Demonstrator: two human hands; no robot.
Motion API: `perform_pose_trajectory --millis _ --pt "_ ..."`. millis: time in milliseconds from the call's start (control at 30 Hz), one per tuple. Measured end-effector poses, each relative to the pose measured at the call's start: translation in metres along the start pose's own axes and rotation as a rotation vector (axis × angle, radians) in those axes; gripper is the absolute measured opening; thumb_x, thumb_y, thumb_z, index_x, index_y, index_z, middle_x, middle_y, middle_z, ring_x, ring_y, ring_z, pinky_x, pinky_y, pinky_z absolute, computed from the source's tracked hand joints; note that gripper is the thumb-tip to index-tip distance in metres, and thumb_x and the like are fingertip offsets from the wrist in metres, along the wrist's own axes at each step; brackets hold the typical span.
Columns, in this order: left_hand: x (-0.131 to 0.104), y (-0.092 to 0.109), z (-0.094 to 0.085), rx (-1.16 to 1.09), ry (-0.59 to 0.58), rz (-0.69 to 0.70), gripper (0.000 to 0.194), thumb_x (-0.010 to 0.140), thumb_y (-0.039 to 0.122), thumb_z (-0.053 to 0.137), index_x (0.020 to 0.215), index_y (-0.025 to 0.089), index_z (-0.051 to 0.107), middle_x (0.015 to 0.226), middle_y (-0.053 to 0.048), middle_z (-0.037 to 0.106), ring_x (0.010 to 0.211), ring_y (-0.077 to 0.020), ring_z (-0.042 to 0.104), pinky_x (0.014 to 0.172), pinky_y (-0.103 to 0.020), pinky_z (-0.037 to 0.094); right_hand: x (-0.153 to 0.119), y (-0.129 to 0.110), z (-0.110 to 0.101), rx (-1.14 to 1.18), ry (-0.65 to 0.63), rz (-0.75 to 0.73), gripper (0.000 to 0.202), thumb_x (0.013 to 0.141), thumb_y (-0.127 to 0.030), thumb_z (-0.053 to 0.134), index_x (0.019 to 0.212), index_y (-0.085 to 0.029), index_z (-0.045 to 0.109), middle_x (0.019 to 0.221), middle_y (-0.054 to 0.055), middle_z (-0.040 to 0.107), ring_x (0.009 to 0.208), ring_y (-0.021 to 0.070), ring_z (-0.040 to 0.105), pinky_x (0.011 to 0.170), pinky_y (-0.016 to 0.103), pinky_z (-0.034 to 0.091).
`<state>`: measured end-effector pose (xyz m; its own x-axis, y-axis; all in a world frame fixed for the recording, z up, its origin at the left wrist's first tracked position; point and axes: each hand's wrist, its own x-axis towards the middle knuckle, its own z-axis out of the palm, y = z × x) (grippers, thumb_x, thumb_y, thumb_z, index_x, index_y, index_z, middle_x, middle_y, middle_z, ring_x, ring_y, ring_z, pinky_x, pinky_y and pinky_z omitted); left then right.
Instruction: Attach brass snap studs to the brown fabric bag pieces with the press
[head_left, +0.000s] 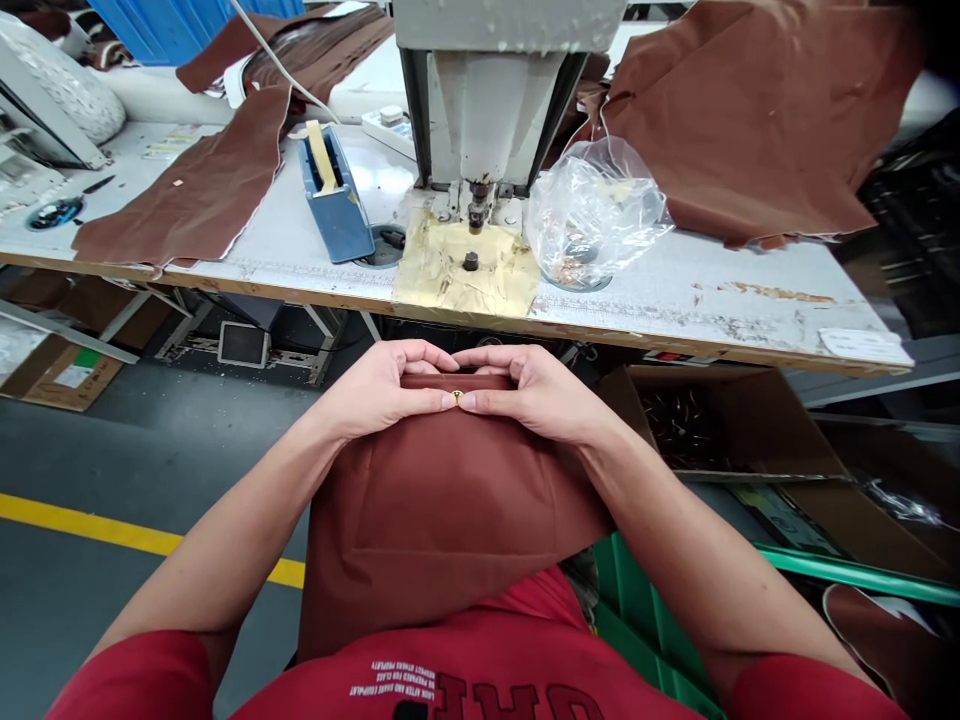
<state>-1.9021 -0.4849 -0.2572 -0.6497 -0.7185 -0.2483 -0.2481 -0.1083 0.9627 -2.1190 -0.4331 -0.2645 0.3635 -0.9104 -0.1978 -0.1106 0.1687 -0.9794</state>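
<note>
A brown fabric piece (pixel 450 490) with stitched or creased lines hangs over my lap, its upper edge raised toward the table. My left hand (pixel 390 392) pinches that edge from the left, thumb in front and fingers behind. From the right, my right hand (pixel 532 392) grips the same edge in a mirrored way. Between the two thumb tips, a small round gold-coloured metal fastener (pixel 457 397) shows on the fabric. Beyond my hands stands a press machine (pixel 480 110), its upper die (pixel 477 215) above a small dark lower die (pixel 470 261).
A clear plastic bag (pixel 600 205) of small metal parts lies right of the dies. Left of them sits a blue tape dispenser (pixel 334 205). Brown sheets (pixel 195 185) cover parts of the white table (pixel 675 310). An open cardboard box (pixel 742 430) stands below, at right.
</note>
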Motion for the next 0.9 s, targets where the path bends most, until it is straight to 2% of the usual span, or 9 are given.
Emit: perform_pose_trajectory --millis 133,433,667,900 --pt "0.001 -0.001 0.001 -0.004 0.009 0.020 0.040 0.073 0.036 0.083 0.105 0.017 0.069 0.096 -0.007 0.078 0.085 -0.0201 0.072 0.077 -0.030 0.054 0.000 0.000 0.000 0.037 -0.008 0.013 0.051 0.079 -0.027 0.074 0.129 -0.019 0.065 0.113 0.007 0.075 0.106 0.0243 0.069 0.093 0.037 0.054" --pt "0.001 -0.005 0.001 0.016 0.008 0.010 0.042 0.074 0.039 0.081 0.107 0.017 0.069 0.096 -0.008 0.078 0.085 -0.0209 0.072 0.077 -0.031 0.054 0.000 0.001 0.001 0.025 0.001 0.021 0.055 0.078 -0.027 0.075 0.131 -0.019 0.064 0.109 0.006 0.076 0.104 0.0246 0.070 0.092 0.037 0.055" --pt "-0.001 -0.005 -0.010 0.120 -0.112 -0.004 0.048 0.078 0.034 0.078 0.120 0.018 0.061 0.098 -0.007 0.075 0.086 -0.0201 0.070 0.073 -0.029 0.053 0.000 0.004 -0.010 -0.086 -0.068 0.016 0.060 0.079 -0.026 0.075 0.137 -0.019 0.060 0.112 0.007 0.074 0.101 0.0236 0.069 0.090 0.038 0.055" --pt "0.000 -0.007 -0.013 0.125 -0.123 -0.038 0.045 0.076 0.033 0.077 0.116 0.018 0.064 0.094 -0.006 0.075 0.081 -0.0192 0.069 0.069 -0.028 0.053 0.004 0.008 -0.011 -0.134 -0.061 0.048 0.062 0.080 -0.026 0.074 0.140 -0.019 0.057 0.106 0.007 0.074 0.091 0.0213 0.069 0.083 0.036 0.056"
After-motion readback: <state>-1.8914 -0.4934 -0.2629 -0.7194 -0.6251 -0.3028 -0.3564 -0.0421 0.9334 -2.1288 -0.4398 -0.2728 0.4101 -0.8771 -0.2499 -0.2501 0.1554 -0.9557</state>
